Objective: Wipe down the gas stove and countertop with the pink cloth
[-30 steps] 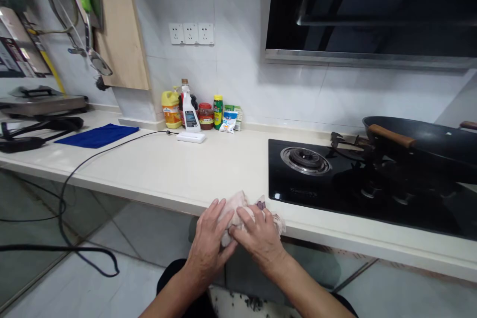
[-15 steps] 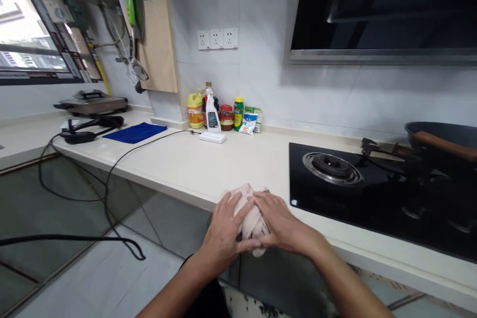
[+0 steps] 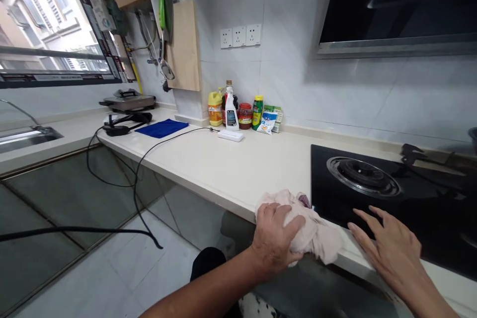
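A crumpled pale pink cloth point(image 3: 316, 238) with a dark patch at its top lies at the counter's front edge, part of it hanging over. My left hand point(image 3: 274, 238) grips the cloth's left part, fingers curled over it and thumb across the top. To the right, apart from the cloth, my right hand point(image 3: 391, 248) hovers by the front edge of the black gas stove point(image 3: 328, 208). Its fingers are spread and it holds nothing.
On the white counter point(image 3: 223, 174) stand a spray bottle point(image 3: 231, 112), a yellow jug point(image 3: 215, 109), a red-lidded jar point(image 3: 245, 117) and packets. A blue cloth point(image 3: 162, 128), a white power bank-like box point(image 3: 231, 135) and a black cable point(image 3: 156, 146) lie leftward. The range hood point(image 3: 395, 47) overhangs the stove.
My right hand has let go of the cloth and moved right, its fingers opening. The cloth is now more spread out under my left hand. The view has turned left.
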{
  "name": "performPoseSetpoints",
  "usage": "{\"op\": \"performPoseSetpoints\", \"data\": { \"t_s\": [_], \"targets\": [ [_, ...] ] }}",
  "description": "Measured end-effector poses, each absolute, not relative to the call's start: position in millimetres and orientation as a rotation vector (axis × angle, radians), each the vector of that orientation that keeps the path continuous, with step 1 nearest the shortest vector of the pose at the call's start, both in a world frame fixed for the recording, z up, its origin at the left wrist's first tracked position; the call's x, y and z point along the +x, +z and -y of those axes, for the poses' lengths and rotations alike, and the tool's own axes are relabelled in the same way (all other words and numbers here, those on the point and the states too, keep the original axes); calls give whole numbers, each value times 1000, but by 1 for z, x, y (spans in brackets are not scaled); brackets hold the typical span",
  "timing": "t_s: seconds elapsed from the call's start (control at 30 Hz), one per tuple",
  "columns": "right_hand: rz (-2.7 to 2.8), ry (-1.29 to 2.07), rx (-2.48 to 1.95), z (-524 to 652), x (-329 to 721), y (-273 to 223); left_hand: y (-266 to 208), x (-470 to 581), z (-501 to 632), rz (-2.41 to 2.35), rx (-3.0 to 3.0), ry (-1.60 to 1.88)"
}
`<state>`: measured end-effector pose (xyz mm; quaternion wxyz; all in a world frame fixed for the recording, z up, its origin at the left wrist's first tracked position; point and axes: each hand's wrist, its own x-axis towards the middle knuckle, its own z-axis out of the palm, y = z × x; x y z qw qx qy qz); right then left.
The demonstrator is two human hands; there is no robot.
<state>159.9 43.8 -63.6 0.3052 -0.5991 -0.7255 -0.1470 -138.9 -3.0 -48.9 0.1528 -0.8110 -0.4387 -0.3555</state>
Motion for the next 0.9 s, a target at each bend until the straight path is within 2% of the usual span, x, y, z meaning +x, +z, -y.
{"op": "performPoseSetpoints", "data": {
  "t_s": [0.13,0.23,0.43,0.6,0.9],
  "targets": [
    [1949,-370,-1591,-43,159,-64,-58,-170,-1,1023,-2414,-944],
    [1965,-312,-1609,-40,158,-57,-64,-206,-6,1035,-2433,-844],
    [1979,-240,-1623,-32,153,-46,-68,-301,-8,1296,-2174,-728],
    [1966,-157,-1595,-31,155,-47,-52,-371,-9,1649,-2004,-638],
    [1785,-96,-1371,-26,146,-32,-28,-346,-16,1587,-2119,-615]
  ]
}}
